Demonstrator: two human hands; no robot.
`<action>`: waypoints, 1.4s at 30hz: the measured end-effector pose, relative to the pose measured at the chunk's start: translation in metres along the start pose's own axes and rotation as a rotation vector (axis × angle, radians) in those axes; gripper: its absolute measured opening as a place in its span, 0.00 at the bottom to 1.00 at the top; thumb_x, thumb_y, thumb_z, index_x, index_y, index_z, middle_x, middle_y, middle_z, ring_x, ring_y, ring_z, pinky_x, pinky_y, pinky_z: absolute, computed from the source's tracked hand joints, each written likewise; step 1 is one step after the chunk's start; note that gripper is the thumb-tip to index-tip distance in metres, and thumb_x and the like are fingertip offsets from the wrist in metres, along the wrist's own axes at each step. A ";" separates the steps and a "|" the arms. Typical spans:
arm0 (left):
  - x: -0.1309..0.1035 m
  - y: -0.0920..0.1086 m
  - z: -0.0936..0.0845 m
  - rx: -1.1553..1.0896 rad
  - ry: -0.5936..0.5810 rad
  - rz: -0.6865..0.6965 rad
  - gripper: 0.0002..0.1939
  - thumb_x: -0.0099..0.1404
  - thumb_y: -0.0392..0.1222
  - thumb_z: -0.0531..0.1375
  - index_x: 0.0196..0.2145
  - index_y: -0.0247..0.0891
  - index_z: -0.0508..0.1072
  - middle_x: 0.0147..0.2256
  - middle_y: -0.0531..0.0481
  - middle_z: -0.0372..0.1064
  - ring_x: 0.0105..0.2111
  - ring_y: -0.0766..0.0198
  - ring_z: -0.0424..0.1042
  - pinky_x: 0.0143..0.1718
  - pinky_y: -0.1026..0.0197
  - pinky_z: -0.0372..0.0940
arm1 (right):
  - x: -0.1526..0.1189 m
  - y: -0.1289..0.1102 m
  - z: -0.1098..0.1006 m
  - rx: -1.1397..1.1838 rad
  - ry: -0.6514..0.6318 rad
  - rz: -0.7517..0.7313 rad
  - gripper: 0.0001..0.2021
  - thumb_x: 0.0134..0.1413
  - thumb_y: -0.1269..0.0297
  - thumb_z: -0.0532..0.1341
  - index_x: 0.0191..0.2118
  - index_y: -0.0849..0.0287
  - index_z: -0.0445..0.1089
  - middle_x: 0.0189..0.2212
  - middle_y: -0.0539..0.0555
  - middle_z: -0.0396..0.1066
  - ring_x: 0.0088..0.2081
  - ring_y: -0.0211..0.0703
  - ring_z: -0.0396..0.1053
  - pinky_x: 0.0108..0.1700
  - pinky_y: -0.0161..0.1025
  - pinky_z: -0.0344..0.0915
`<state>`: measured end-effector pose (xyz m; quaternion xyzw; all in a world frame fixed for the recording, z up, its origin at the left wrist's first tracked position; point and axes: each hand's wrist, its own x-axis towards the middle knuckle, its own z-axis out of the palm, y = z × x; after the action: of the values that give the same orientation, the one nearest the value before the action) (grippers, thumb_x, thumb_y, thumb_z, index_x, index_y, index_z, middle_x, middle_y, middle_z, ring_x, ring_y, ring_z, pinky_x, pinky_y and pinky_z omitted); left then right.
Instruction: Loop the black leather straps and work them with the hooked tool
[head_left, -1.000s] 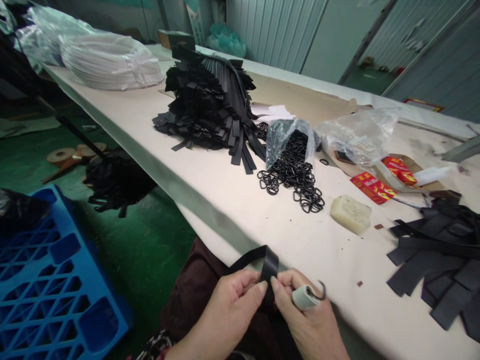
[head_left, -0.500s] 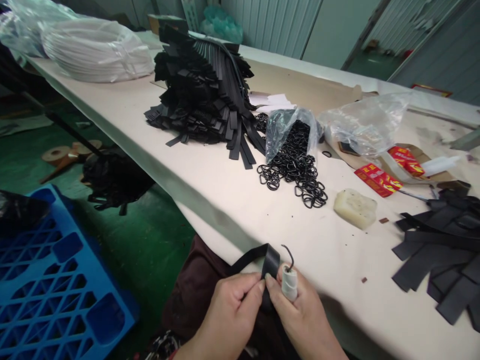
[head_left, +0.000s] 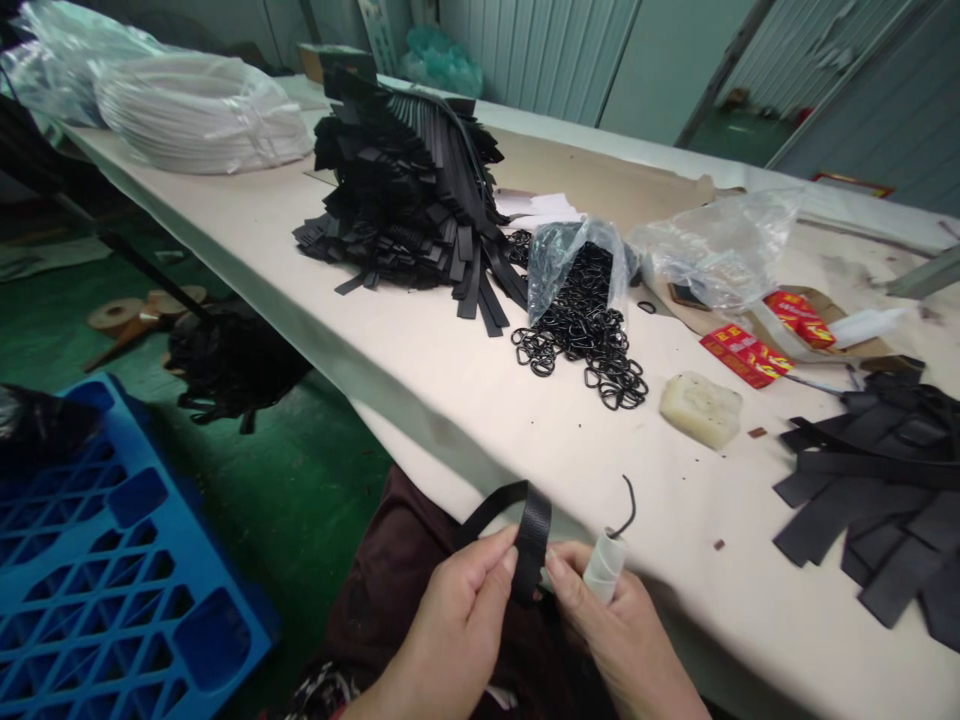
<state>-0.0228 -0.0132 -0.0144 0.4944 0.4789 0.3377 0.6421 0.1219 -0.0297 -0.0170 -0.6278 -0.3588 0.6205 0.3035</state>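
Note:
A black strap [head_left: 534,525] is bent into a loop in front of me, close to the table's front edge. My left hand [head_left: 459,615] pinches it between thumb and fingers. In my right hand [head_left: 626,625] is a hooked tool [head_left: 604,566], with a white wrapped handle and a thin, dark, curved tip pointing up. The right thumb and forefinger are beside the strap's right edge; I cannot tell whether they touch it. More black strap hangs below between my hands, partly hidden.
Black D-rings [head_left: 581,320] spill from a clear bag on the table [head_left: 420,385]. Behind them is a pile of black straps [head_left: 405,190]; more strap pieces [head_left: 885,490] lie right. A yellowish wax-like block [head_left: 701,408] is nearby. A blue pallet [head_left: 135,560] stands on the floor.
My right hand has shifted right, away from my left, and the tool's hooked tip has moved right and up. The strap loop shows more openly between the hands.

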 end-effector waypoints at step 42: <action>-0.007 0.017 0.005 -0.498 -0.123 -0.246 0.15 0.64 0.44 0.54 0.42 0.33 0.75 0.29 0.46 0.73 0.29 0.65 0.70 0.33 0.64 0.64 | -0.007 0.020 -0.017 -0.541 0.276 -0.895 0.12 0.51 0.73 0.58 0.42 0.56 0.71 0.25 0.51 0.66 0.26 0.37 0.66 0.26 0.33 0.61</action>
<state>-0.0193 -0.0168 0.0040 0.2791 0.3977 0.3338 0.8078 0.1402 -0.0457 -0.0286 -0.5451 -0.6949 0.2278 0.4100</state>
